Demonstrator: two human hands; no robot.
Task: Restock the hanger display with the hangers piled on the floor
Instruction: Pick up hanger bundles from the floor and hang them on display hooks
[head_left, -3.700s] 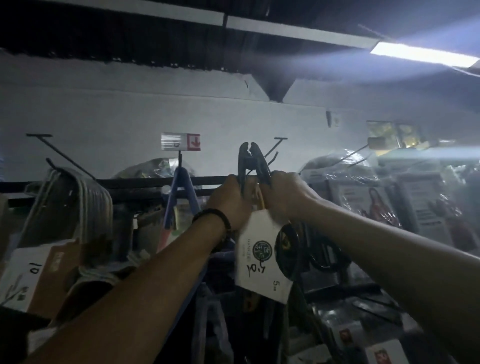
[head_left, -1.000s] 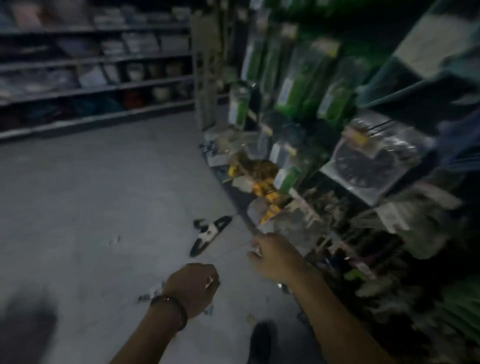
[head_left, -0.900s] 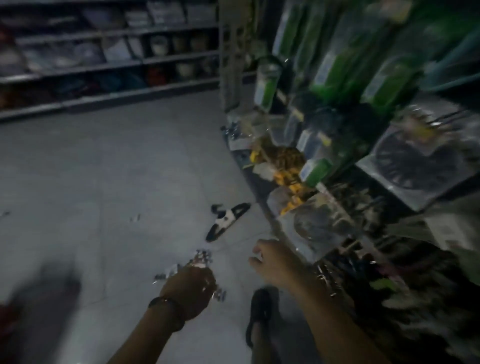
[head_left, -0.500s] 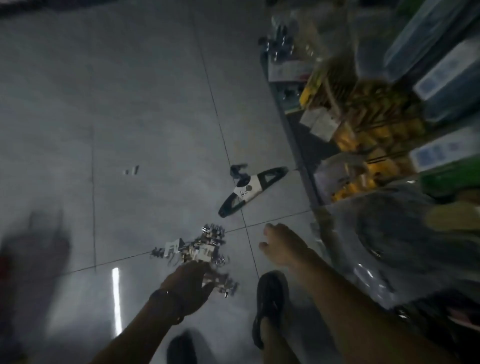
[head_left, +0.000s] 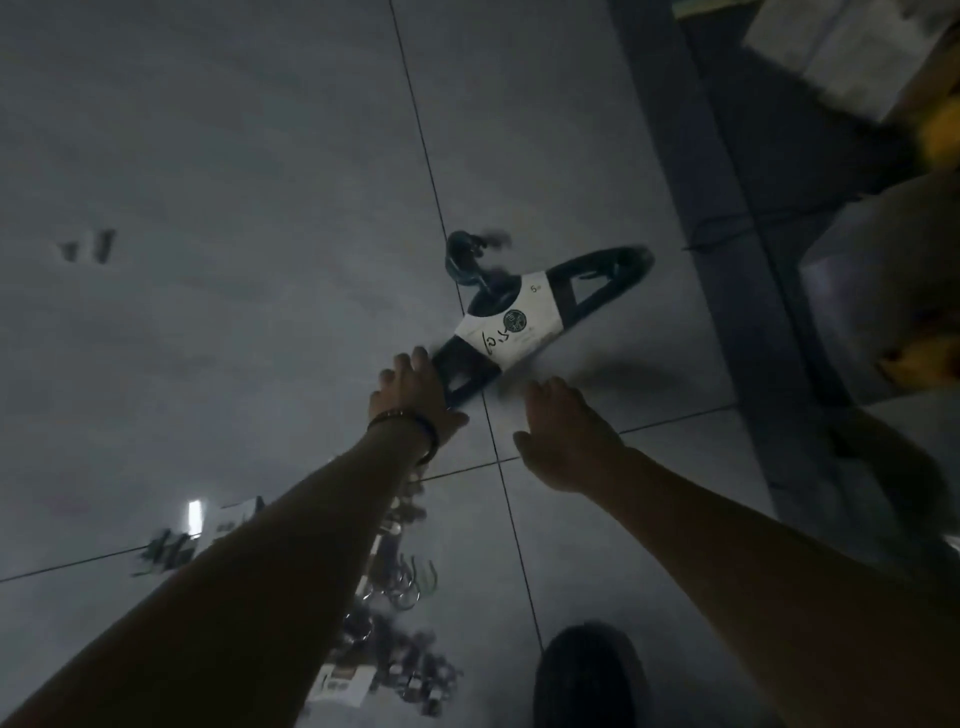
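Crouching low, the person has a dark shoe (head_left: 589, 675) planted on the grey tile floor (head_left: 234, 156), with a heap of small clips and packets (head_left: 395, 649) under the left forearm. Further out, left hand (head_left: 413, 395) is on the near end of the black hanger bundle (head_left: 524, 317), can't tell if it's actually gripping. Right hand (head_left: 563, 431) hangs loose, fingers spread, just short of it.
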